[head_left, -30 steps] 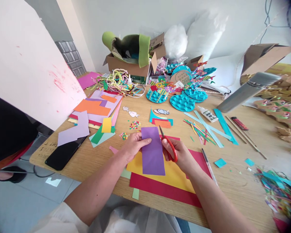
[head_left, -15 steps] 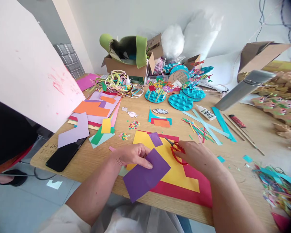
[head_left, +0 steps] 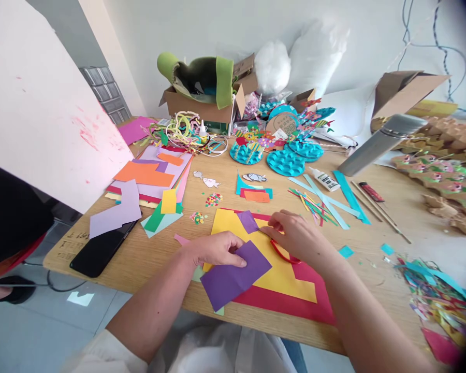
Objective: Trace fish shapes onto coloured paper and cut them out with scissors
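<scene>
Scissors [head_left: 282, 254]: one. Phone [head_left: 99, 254]: one. White bottles [head_left: 326, 179]: two. Flask [head_left: 378, 147]: one.

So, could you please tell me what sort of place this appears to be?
Probably a craft workspace, perhaps a studio or classroom, though which one I can't tell. The signs are red-handled scissors, a purple paper sheet in the left hand, and turquoise discs bearing colourful decorations.

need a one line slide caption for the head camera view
Left hand holding a purple sheet over yellow paper, right hand over red-handled scissors.
</scene>
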Demonstrator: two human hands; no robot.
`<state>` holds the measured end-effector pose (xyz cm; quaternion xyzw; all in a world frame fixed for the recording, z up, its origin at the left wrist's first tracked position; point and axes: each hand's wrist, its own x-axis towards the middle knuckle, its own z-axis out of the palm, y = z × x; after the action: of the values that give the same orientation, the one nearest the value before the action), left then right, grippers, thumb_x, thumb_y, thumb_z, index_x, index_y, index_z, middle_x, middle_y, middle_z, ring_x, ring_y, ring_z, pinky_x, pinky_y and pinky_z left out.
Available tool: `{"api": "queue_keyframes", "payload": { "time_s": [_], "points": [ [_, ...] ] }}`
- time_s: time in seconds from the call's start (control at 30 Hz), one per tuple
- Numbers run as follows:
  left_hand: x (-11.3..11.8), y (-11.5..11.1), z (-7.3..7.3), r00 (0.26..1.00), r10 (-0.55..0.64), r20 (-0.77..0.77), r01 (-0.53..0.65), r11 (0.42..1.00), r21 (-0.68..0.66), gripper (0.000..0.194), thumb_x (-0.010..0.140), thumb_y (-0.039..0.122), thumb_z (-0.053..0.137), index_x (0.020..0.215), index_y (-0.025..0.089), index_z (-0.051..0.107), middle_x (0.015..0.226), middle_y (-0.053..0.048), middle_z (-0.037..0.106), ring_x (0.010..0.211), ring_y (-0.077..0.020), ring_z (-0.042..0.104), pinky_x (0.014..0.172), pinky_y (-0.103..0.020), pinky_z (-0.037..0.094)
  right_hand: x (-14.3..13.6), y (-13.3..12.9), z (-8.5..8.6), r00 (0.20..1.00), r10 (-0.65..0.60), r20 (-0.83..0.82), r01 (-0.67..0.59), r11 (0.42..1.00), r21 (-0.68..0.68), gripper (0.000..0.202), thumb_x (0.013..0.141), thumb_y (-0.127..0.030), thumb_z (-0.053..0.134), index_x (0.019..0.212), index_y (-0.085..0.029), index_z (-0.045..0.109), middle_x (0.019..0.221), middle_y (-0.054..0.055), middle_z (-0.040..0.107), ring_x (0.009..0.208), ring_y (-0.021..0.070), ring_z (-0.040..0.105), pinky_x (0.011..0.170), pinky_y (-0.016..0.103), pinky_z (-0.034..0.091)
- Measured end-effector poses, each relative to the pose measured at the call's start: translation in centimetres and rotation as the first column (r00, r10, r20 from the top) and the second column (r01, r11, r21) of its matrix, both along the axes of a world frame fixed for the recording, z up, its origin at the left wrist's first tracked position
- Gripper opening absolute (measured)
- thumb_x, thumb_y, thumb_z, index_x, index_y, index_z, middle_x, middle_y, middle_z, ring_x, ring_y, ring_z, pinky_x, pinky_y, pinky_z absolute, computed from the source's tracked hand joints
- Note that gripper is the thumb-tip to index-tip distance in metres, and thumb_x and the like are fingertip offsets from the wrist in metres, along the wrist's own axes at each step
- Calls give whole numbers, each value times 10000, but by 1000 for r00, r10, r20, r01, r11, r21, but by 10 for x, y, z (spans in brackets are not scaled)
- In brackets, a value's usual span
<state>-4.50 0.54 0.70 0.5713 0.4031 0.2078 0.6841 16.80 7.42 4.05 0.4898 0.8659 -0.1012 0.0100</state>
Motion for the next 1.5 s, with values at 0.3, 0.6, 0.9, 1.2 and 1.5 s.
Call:
{"api": "queue_keyframes", "payload": {
  "time_s": [0.3, 0.6, 0.9, 1.2, 1.5],
  "points": [
    [0, 2, 1, 991, -42, -127, 53, 995, 86, 120, 725, 251, 639, 771, 156, 694, 703, -17, 669, 621, -148, 587, 535, -220, 405, -40, 12, -24, 996, -34, 83, 32, 999, 20, 430, 874, -526, 555, 968, -108, 591, 1028, 194, 634, 1020, 315, 589, 866, 371, 413],
    [0, 4, -7, 986, -55, -157, 70, 993, 90, 66, 724, 224, 621, 709, 161, 637, 610, 28, 583, 520, -100, 484, 483, -211, 312, -43, 16, -34, 984, -91, -157, 76, 992, -96, 226, 739, -309, 712, 830, -172, 556, 948, 116, 634, 967, 269, 587, 801, 320, 401],
    [-2, 5, -2, 985, -72, -154, 82, 995, 61, 80, 727, 236, 614, 739, 163, 644, 643, 28, 591, 550, -110, 482, 523, -221, 343, -46, 33, -23, 877, -136, -460, 8, 963, -269, 49, 779, -189, 562, 764, -190, 515, 697, -11, 614, 630, 124, 564, 588, 230, 425],
    [-2, 6, -2, 992, -84, -94, 84, 996, 0, 201, 735, 245, 663, 909, 158, 717, 781, -6, 692, 665, -142, 591, 598, -211, 419, -21, 114, -12, 881, -117, -458, 3, 970, -242, 62, 711, -136, 562, 740, -164, 610, 634, -9, 627, 571, 121, 546, 537, 224, 385],
    [-2, 5, 0, 992, -99, -73, 94, 994, -63, 282, 783, 205, 578, 1029, 155, 707, 946, -29, 712, 793, -159, 640, 669, -219, 461, -26, 127, -41, 916, -82, -392, 63, 996, -61, 115, 716, -82, 584, 753, -175, 641, 778, 45, 673, 747, 176, 594, 659, 259, 396]
  ]
}}
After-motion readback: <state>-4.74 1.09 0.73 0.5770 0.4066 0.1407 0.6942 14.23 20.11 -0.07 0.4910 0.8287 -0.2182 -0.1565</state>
